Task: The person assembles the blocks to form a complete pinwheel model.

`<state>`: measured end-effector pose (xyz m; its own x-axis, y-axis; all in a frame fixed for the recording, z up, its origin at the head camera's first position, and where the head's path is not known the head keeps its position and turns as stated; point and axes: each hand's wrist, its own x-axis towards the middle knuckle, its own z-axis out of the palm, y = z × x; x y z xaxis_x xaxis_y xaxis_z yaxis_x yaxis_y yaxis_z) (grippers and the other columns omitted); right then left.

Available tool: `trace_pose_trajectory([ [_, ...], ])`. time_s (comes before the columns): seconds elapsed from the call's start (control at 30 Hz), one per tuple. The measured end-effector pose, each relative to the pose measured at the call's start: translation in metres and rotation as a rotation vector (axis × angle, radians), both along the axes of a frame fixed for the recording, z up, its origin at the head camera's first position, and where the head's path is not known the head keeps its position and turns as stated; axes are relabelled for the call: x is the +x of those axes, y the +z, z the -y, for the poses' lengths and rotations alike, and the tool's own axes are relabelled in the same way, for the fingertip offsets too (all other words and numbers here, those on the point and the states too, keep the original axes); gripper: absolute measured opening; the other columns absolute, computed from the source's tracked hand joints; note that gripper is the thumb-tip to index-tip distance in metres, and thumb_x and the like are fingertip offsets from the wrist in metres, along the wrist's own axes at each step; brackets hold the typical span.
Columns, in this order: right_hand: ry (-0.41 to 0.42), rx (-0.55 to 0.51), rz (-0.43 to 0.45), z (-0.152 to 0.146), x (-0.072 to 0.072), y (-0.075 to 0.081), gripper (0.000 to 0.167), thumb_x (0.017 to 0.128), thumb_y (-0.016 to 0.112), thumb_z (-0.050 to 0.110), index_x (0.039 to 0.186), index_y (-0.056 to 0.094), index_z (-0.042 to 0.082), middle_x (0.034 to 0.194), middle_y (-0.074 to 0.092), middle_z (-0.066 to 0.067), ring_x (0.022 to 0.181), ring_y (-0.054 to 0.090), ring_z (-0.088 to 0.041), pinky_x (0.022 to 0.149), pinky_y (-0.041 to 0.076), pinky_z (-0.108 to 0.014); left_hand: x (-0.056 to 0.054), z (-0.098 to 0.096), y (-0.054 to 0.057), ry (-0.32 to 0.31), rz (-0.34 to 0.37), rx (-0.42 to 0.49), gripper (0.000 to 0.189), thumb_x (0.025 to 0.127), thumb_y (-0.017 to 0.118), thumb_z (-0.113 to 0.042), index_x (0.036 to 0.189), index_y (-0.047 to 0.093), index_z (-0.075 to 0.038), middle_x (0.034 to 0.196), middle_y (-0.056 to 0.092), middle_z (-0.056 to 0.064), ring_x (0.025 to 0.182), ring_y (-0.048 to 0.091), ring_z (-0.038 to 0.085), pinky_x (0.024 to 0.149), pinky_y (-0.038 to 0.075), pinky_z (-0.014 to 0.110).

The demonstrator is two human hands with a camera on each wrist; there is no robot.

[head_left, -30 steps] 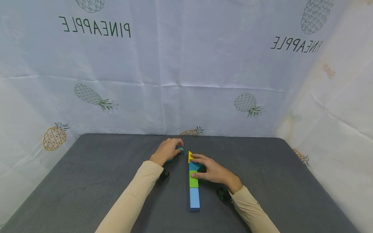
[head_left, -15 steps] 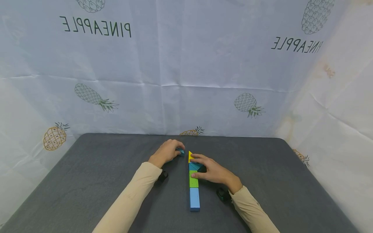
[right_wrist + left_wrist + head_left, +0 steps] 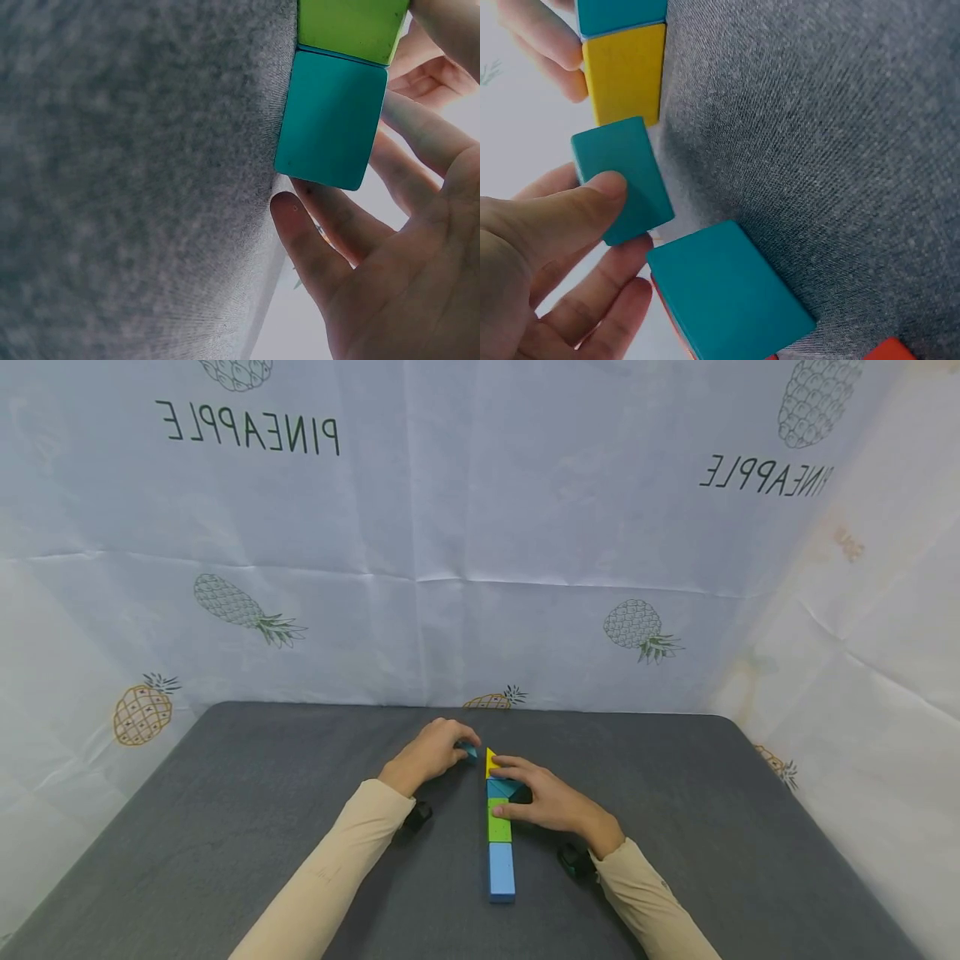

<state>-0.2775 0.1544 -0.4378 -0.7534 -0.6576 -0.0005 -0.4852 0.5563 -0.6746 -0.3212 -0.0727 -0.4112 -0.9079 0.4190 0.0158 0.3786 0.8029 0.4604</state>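
In the head view, my left hand (image 3: pixel 429 753) pinches a teal block (image 3: pixel 626 184) between thumb and fingers, just left of the far end of a row of blocks. The row runs toward me: a yellow block (image 3: pixel 491 765), teal pieces with slanted edges (image 3: pixel 502 788), a green block (image 3: pixel 499 827) and a light blue block (image 3: pixel 502 870). Over the row from the right lies my right hand (image 3: pixel 553 799), thumb at the green block and extended fingers at the yellow one. In the left wrist view, the held block's end is close to the yellow block.
Another teal block (image 3: pixel 727 292) lies below the left hand in the left wrist view, with red showing under its edge. A red corner (image 3: pixel 891 350) appears at the bottom. Behind the dark grey table (image 3: pixel 225 827) hangs a pineapple-print cloth (image 3: pixel 450 527).
My left hand has shifted slightly right with the teal block, bringing it nearer the yellow end of the row. The right hand and the row stay in place.
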Motion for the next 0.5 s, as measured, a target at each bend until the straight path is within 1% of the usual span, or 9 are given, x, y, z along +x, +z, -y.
trace_pose_trajectory([
  [0.1, 0.004, -0.001, 0.000, 0.000, 0.000, 0.000, 0.066, 0.095, 0.065, 0.040, 0.149, 0.044, 0.008, 0.161, 0.031, -0.013, 0.148, 0.031, -0.038, 0.113, 0.035, -0.059, 0.003, 0.000, 0.001, -0.008, 0.032, -0.004, 0.028, 0.092, 0.068, -0.003, 0.118, 0.073, -0.011, 0.121, 0.070, 0.008, 0.113, 0.064, 0.026, 0.093, 0.054, 0.040],
  [0.2, 0.012, -0.008, -0.002, -0.001, 0.000, 0.000, 0.065, 0.096, 0.065, 0.039, 0.149, 0.045, 0.007, 0.161, 0.031, -0.014, 0.147, 0.031, -0.038, 0.112, 0.036, -0.059, 0.006, 0.000, 0.000, -0.026, 0.045, -0.013, 0.027, 0.091, 0.068, -0.004, 0.116, 0.073, -0.011, 0.120, 0.070, 0.007, 0.114, 0.063, 0.027, 0.094, 0.053, 0.041],
  [0.3, 0.019, -0.013, -0.006, -0.001, 0.000, 0.000, 0.065, 0.096, 0.065, 0.038, 0.149, 0.044, 0.006, 0.161, 0.031, -0.014, 0.147, 0.032, -0.038, 0.112, 0.036, -0.058, 0.009, -0.001, -0.001, -0.046, 0.047, -0.009, 0.027, 0.091, 0.069, -0.004, 0.116, 0.073, -0.012, 0.119, 0.071, 0.006, 0.113, 0.064, 0.026, 0.095, 0.053, 0.041],
  [0.5, 0.016, -0.012, -0.016, 0.000, -0.001, 0.000, 0.065, 0.095, 0.065, 0.039, 0.148, 0.045, 0.006, 0.161, 0.032, -0.014, 0.146, 0.033, -0.037, 0.112, 0.037, -0.058, 0.012, -0.002, -0.002, -0.065, 0.042, 0.030, 0.028, 0.089, 0.071, -0.003, 0.116, 0.071, -0.010, 0.117, 0.071, 0.008, 0.111, 0.066, 0.025, 0.095, 0.054, 0.041],
])
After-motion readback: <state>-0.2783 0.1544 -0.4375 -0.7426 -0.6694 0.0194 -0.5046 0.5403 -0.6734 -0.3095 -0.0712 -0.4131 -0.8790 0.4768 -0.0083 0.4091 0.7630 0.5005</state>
